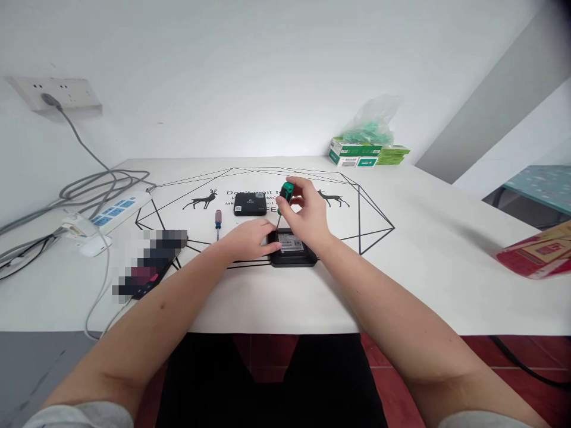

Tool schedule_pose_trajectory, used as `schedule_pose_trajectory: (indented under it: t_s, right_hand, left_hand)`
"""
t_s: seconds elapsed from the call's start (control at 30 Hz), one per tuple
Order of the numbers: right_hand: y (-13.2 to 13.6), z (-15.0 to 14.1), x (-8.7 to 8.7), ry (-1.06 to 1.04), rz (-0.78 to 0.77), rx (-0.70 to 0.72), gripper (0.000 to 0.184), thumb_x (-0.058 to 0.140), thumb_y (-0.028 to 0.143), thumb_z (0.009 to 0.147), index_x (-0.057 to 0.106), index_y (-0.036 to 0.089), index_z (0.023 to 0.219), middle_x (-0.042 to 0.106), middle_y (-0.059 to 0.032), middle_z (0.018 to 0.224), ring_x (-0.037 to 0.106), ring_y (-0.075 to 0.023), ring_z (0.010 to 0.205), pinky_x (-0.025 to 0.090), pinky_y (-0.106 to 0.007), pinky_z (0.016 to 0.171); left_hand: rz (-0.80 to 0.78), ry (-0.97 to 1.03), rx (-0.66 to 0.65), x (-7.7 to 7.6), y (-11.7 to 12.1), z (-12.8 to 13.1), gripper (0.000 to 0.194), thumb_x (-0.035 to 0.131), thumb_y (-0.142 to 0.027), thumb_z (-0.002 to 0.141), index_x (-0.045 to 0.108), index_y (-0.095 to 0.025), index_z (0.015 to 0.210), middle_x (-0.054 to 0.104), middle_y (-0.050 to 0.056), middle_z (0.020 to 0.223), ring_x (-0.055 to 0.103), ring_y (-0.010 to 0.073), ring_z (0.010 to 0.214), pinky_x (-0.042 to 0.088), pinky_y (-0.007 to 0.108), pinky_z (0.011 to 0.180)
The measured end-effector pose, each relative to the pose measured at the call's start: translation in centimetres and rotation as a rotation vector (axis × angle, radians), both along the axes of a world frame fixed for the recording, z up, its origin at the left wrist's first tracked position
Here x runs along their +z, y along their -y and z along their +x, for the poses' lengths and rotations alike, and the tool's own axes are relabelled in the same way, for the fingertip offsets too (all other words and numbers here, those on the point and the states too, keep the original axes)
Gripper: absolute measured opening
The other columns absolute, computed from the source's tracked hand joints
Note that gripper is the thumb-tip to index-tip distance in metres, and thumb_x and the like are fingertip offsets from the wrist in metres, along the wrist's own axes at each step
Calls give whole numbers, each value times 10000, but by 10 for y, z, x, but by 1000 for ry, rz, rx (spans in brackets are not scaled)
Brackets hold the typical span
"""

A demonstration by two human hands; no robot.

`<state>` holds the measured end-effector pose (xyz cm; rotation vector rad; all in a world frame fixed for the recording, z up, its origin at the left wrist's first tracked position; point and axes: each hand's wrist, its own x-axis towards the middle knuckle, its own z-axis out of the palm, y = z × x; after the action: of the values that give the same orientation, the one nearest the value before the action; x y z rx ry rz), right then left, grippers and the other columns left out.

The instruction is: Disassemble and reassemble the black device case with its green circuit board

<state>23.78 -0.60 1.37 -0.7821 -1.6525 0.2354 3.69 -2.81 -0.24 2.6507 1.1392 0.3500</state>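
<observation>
My right hand [307, 211] grips a green-and-black screwdriver [288, 191] by its handle, held nearly upright. Its thin shaft points down at the far left corner of a black box-shaped device [294, 259], which lies on the table with a white printed label showing. Around the left edge of that device my left hand [252, 239] is closed, thumb on top near the label. The exact spot where the screwdriver tip rests is hidden by the fingers. A flat black box [250, 204] lies just beyond my left hand. To its left is a second screwdriver [218, 220] with a reddish, translucent handle.
At left are a white power strip [116, 213], coiled grey cables [107, 178] and a partly pixelated dark phone-like object [156, 264]. Green and white boxes [355, 152] with a plastic bag [372, 122] stand against the wall. A red package [535, 252] lies at right.
</observation>
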Motion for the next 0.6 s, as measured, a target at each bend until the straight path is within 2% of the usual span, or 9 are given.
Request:
schedule_pose_trajectory:
  t_s: [0.2, 0.4, 0.6]
  right_hand:
    - [0, 1, 1, -56, -3, 0, 375, 693, 361, 960, 607, 284, 1318, 763, -64, 1151, 751, -226, 992, 691, -421, 799]
    - [3, 0, 2, -148, -7, 27, 405, 719, 414, 978, 574, 321, 1344, 741, -51, 1166, 745, -220, 1024, 684, -410, 827]
    - [3, 1, 3, -153, 15, -1, 384, 704, 431, 991, 566, 327, 1334, 735, -50, 1162, 741, -209, 1002, 681, -395, 810]
  left_hand:
    - [25, 48, 13, 0, 0, 0, 349, 535, -493, 1075, 670, -193, 1192, 736, 134, 1209, 693, 331, 1166, 561, 483, 1023]
    - [135, 116, 76, -4, -5, 0, 233, 471, -343, 1102, 659, -225, 1030, 712, 108, 1103, 685, 296, 1083, 569, 456, 989]
    - [172, -96, 297, -2, -16, -12, 259, 472, -217, 1062, 709, -212, 956, 729, 132, 1097, 685, 330, 1050, 564, 492, 926]
